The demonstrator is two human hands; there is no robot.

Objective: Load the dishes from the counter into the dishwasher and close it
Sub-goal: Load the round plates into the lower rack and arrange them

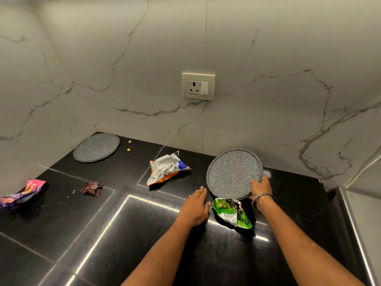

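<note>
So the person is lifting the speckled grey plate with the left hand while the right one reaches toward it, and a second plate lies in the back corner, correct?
Not quite: the hands are swapped. The head view shows the right hand gripping the speckled grey plate by its rim, while the left hand, fingers straight, reaches toward it. The second plate does lie in the back corner.

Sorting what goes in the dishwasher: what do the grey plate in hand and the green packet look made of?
Grey plate: probably melamine or stoneware, matte, white-speckled, thin rim; right hand grips it. Green packet: crinkled glossy plastic film, printed, so rubbish.
</note>
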